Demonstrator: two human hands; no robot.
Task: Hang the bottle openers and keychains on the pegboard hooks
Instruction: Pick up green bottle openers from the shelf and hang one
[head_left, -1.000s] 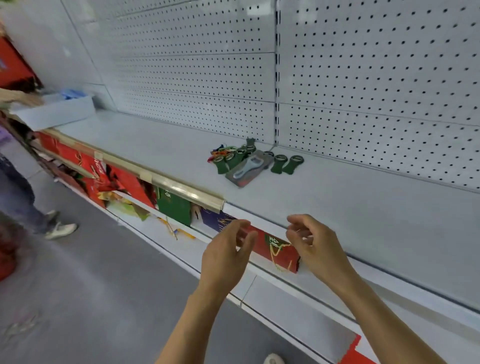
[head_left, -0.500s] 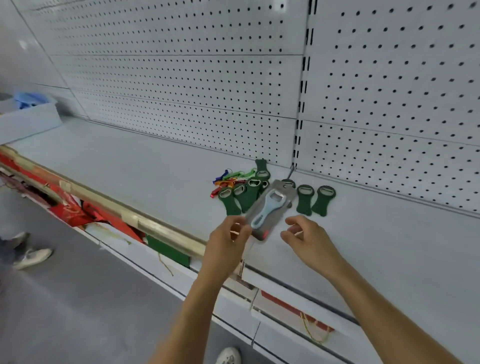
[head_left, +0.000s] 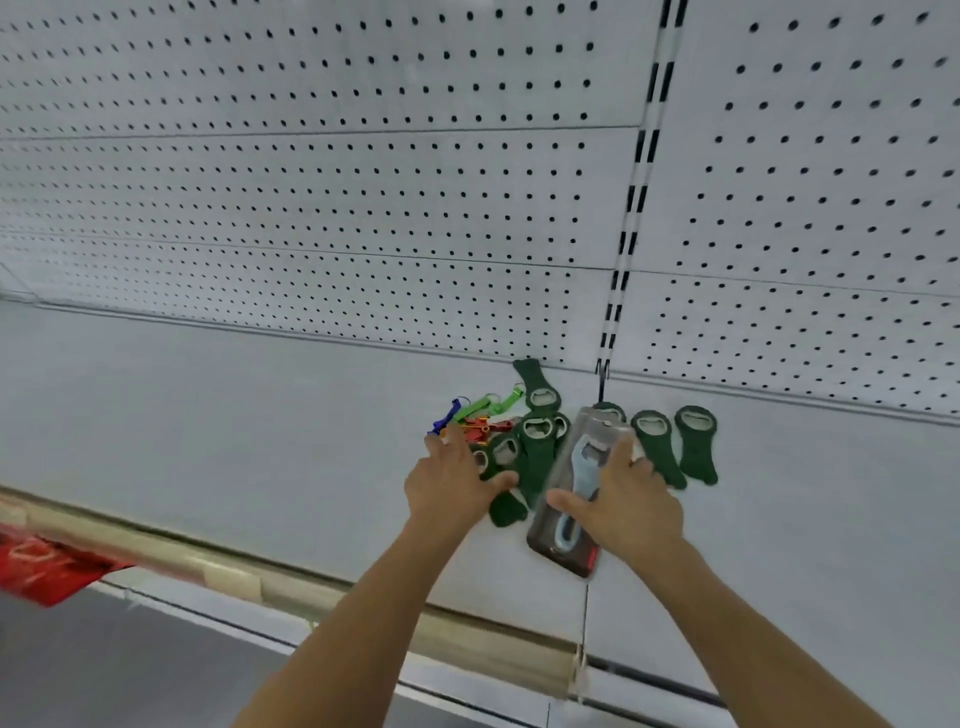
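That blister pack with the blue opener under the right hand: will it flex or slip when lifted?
The blister pack looks like a flat card under clear glossy plastic, so probably fairly stiff but slick. The right hand lies over its middle; lifted by one end it may sag slightly. It is thin and probably light, with most weight in the opener.

Bare forearms, no sleeves, hands (head_left: 545, 493) ungloved

Both hands reached onto the white shelf (head_left: 234, 415) at frame centre. Left hand (head_left: 451, 480) lay over green openers (head_left: 535, 457), fingertips at the coloured keychains (head_left: 475, 418). Right hand (head_left: 631, 501) gripped a packaged opener (head_left: 569, 519), tilted. Two more openers (head_left: 675, 447) lay just right of it. Pegboard (head_left: 363, 182) filled the upper frame.
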